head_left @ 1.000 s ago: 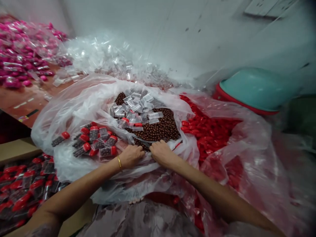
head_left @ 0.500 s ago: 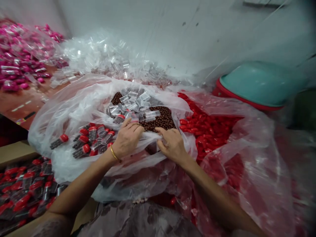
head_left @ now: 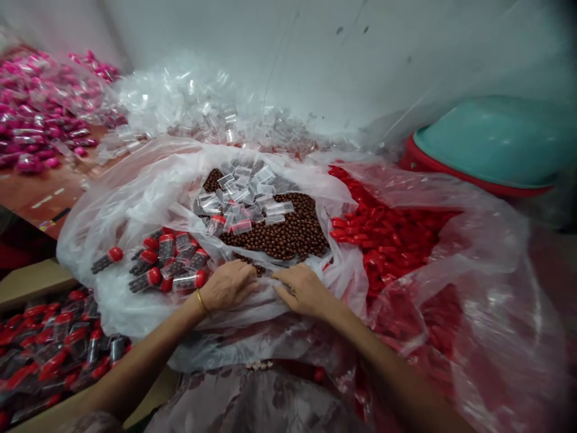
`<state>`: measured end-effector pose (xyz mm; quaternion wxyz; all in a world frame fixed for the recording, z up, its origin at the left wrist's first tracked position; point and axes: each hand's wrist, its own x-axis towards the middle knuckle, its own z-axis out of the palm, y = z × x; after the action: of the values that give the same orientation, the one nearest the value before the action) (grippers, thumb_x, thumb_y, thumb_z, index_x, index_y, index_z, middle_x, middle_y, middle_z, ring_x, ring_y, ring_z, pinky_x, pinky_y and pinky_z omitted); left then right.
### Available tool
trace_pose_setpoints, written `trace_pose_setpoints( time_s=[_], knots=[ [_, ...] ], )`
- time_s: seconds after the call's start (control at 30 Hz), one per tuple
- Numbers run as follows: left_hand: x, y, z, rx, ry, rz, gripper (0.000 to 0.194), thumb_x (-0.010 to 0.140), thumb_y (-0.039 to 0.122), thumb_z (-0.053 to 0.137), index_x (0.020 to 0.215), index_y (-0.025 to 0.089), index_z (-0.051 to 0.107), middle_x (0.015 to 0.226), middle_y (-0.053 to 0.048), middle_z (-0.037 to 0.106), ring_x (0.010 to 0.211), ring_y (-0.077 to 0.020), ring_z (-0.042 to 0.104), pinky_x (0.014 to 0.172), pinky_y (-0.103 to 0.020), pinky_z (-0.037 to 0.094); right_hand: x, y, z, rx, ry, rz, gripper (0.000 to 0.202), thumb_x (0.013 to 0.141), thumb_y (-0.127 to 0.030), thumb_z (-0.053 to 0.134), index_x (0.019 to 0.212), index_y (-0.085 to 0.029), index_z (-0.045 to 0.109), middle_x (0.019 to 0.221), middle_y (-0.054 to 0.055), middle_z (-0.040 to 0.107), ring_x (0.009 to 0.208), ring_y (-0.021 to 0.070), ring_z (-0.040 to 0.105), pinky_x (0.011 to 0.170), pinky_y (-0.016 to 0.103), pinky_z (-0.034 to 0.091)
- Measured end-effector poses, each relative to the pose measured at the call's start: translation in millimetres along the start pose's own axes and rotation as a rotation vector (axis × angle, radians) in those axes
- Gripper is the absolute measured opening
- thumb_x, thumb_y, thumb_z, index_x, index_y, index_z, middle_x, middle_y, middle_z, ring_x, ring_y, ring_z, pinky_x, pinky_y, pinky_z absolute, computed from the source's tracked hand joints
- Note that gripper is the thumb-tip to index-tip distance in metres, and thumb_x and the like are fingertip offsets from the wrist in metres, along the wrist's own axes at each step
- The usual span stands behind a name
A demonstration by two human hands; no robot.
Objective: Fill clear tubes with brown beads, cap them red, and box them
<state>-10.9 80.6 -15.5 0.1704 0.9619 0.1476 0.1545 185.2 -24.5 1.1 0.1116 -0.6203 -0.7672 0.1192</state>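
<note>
Bag (head_left: 135, 186) is spread at table's (head_left: 18, 189) near edge | left hand (head_left: 228, 285), right hand (head_left: 306, 291) curled at front rim, clamping unclear | judged soft, slippery, bead-weighted; rim folds best pinched

Both bare forearms (head_left: 148, 358) angle forward and inward. The left hand (head_left: 231, 284) and right hand (head_left: 301, 287) sit near each other, apart, backs up, fingers bent inward.

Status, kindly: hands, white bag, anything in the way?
Left hand, right hand at near rim of white bag. Bag open, brown beads showing. Possible obstruction: clear tubes atop beads.
</note>
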Motion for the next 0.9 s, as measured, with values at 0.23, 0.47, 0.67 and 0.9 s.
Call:
trace_pose_setpoints(
  time_s=[0.23,0.47,0.67,0.9],
  knots=[
    [-43,16,-72.4,-0.084,-0.118,0.001,0.045,0.081,0.054,0.052,0.107,0.017,0.054,0.099,-0.008,0.061,0.09,-0.0192,0.053,0.084,-0.033,0.039,16,21,3,0.153,0.217,0.25,0.029,0.089,-0.029,0.038,0.088,-0.018,0.065,0.08,0.004,0.069,0.07,0.0164,0.061,0.063,0.027,0.041],
    [-113,29,-32.4,0.154,-0.178,-0.101,0.035,0.083,0.041,0.055,0.11,0.018,0.055,0.121,-0.01,0.056,0.117,-0.025,0.045,0.105,-0.043,0.026,9,-3,-5,-0.182,0.52,-0.131,0.027,0.081,-0.021,0.054,0.107,-0.017,0.06,0.099,0.009,0.064,0.09,0.0215,0.055,0.081,0.036,0.039],
    [-111,21,-7.6,0.147,-0.12,-0.109,0.016,0.087,0.03,0.05,0.097,0.019,0.057,0.107,-0.005,0.062,0.1,-0.0188,0.051,0.103,-0.042,0.028,-5,-53,16,-0.073,0.059,-0.371,0.049,0.08,-0.048,0.058,0.113,-0.012,0.058,0.102,0.013,0.064,0.09,0.0234,0.054,0.077,0.036,0.039],
    [-91,25,-28.1,0.238,0.081,0.006,0.021,0.088,0.012,0.041,0.073,0.018,0.054,0.076,0.001,0.063,0.071,-0.0118,0.05,0.102,-0.038,0.032,1,-54,37,-0.016,-0.06,-0.179,0.022,0.08,-0.016,0.051,0.1,-0.014,0.062,0.089,0.008,0.067,0.082,0.0219,0.06,0.075,0.036,0.043]
  ],
)
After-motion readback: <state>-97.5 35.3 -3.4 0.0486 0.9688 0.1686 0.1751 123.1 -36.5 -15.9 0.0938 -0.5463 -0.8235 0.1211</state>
